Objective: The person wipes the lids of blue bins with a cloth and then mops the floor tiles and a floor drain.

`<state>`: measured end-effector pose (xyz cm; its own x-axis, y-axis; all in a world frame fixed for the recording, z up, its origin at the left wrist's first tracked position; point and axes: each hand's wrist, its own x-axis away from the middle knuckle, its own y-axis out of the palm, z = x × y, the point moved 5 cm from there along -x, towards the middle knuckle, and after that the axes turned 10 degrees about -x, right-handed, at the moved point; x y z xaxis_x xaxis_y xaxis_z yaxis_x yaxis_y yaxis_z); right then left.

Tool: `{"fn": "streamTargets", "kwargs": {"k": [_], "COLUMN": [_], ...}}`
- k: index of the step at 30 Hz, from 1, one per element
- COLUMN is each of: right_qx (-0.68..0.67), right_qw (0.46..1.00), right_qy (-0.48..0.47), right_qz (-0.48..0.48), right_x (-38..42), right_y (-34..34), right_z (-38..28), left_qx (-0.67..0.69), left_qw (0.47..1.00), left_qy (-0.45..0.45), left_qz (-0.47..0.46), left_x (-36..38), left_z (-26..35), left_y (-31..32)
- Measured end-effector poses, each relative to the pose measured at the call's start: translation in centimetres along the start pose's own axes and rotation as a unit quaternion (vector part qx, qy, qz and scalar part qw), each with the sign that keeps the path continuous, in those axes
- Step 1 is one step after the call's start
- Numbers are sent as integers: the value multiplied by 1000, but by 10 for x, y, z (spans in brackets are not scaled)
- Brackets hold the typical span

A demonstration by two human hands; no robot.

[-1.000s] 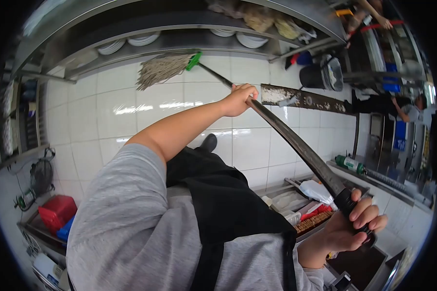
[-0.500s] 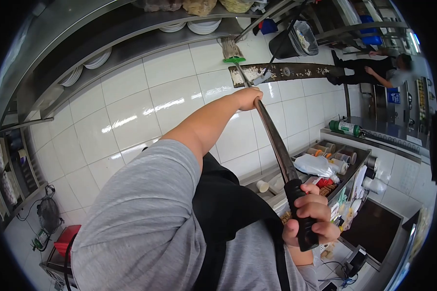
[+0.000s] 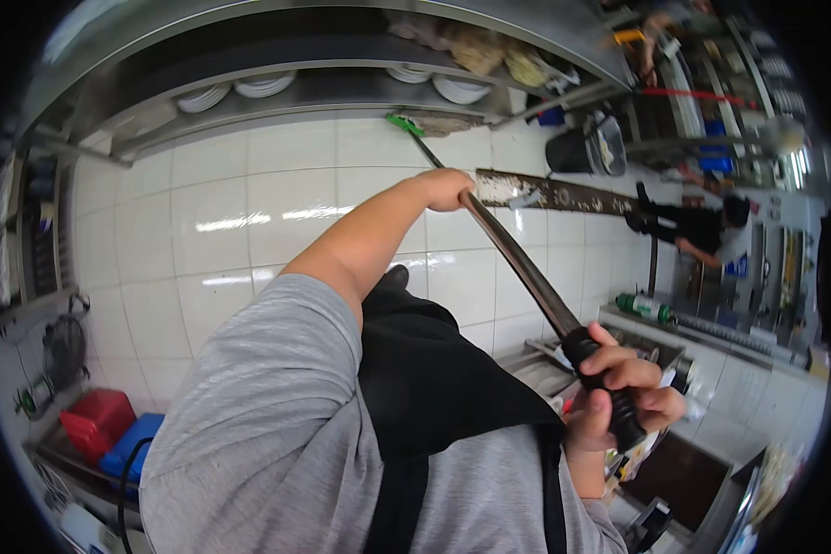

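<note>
A long-handled mop runs diagonally across the view, its metal pole [image 3: 524, 268] ending in a black grip [image 3: 586, 355] near my body. My left hand [image 3: 448, 189] is closed around the pole partway down, with that arm stretched forward. Around the black grip, my right hand [image 3: 623, 380] is wrapped with its fingers somewhat spread. At the far end, the green mop clamp [image 3: 403, 124] and grey mop strings [image 3: 445, 123] lie on the white tiled floor [image 3: 222, 235], along the lower edge of a metal shelf unit. The strings trail to the right of the clamp.
Stacked plates [image 3: 266, 85] sit on the low shelf. A dark floor strip [image 3: 572, 194] with whitish patches leads toward a person [image 3: 702, 222] at the right. A black bin [image 3: 586, 148] stands beside it. Red [image 3: 100, 420] and blue containers [image 3: 134, 445] are at lower left.
The mop head has swung left along the shelf, and its strings now trail to the right. My right hand has shifted right with the grip. The view has turned somewhat.
</note>
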<state>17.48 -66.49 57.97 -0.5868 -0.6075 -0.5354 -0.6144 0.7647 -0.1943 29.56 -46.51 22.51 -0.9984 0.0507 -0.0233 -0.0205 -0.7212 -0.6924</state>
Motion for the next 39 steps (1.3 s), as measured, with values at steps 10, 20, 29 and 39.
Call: {"fn": "streamTargets", "kwargs": {"k": [10,20,29,39], "right_qx": [-189,-354,-436,-355], "right_qw": [972,904,804,877], "right_qy": [-77,54,115,105], "right_qz": [-113,-234,-388,-307], "right_x": [-18,-20,22,-53], "right_y": [83,220,279,121], "right_z": [-78,-28,-28,-29], "left_qx": [62,-6,1,86], "left_qw": [989,917,864,915], "left_qy": [-60,-224,-329,-223], "left_qz": [122,329,381,326], "left_x": [255,491,553,364], "left_z": [-19,-70,-49,14], "left_y": [-79,-96,-54,-35]}}
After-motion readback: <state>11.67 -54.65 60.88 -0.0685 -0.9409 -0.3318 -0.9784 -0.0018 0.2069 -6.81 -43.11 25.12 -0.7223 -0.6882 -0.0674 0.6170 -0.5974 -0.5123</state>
